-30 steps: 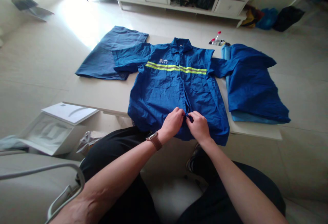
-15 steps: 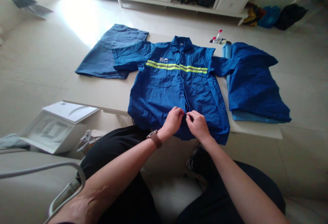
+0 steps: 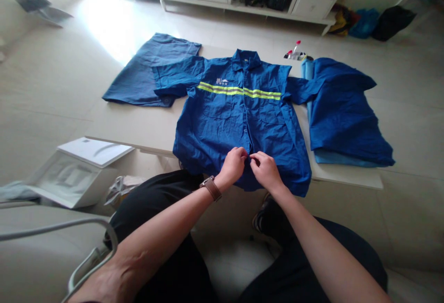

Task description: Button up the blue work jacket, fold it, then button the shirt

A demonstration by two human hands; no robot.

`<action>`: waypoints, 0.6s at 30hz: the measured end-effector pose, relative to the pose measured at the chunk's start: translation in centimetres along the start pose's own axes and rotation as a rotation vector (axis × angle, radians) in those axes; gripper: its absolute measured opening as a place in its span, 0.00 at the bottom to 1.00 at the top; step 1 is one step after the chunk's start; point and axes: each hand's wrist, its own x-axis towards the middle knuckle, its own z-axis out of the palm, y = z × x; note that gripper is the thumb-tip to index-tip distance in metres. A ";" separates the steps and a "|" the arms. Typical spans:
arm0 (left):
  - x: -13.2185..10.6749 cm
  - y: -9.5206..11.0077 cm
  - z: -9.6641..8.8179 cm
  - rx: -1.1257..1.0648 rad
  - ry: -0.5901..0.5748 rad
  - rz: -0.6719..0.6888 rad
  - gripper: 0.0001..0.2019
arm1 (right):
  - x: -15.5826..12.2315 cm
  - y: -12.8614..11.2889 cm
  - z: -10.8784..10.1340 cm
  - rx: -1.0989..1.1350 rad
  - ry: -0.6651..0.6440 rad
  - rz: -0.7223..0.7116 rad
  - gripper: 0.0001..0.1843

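Head view: left hand (image 3: 233, 167) and right hand (image 3: 266, 170) pinch the lower placket (image 3: 247, 139) of the blue work shirt (image 3: 217, 129); hem (image 3: 293, 189) overhangs tabletop (image 3: 138, 125), so hard tugging could slide it off.

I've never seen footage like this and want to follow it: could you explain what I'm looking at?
There is no machine: this is a person working bare-handed, filmed by a camera worn on their head, looking forward and down. The left hand and right hand pinch the front of a blue work shirt near its hem; whether they hold a button cannot be told. The shirt, with its yellow-green reflective stripe, lies spread on a pale table between a faded blue garment and a dark blue garment.
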 end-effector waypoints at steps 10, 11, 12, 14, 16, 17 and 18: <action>0.0 0.7 -0.2 -0.049 0.022 0.044 0.10 | 0.0 -0.1 -0.4 0.027 0.030 0.040 0.08; -0.1 0.8 -0.2 -0.062 0.024 0.047 0.10 | 0.1 -0.1 -0.4 0.033 0.035 0.045 0.08; -0.1 1.0 -0.2 -0.078 0.027 0.043 0.10 | 0.1 -0.1 -0.5 0.038 0.041 0.050 0.07; -0.2 1.3 -0.2 -0.119 0.031 0.012 0.07 | 0.2 -0.2 -0.6 0.049 0.052 0.056 0.06; -0.3 1.6 -0.2 -0.176 0.031 -0.040 0.03 | 0.2 -0.2 -0.7 0.064 0.057 0.054 0.06; -0.3 1.6 -0.2 -0.213 0.029 -0.065 0.01 | 0.2 -0.2 -0.7 0.069 0.061 0.053 0.05; -0.3 1.6 -0.2 -0.254 0.028 -0.087 0.03 | 0.2 -0.3 -0.7 0.069 0.065 0.050 0.06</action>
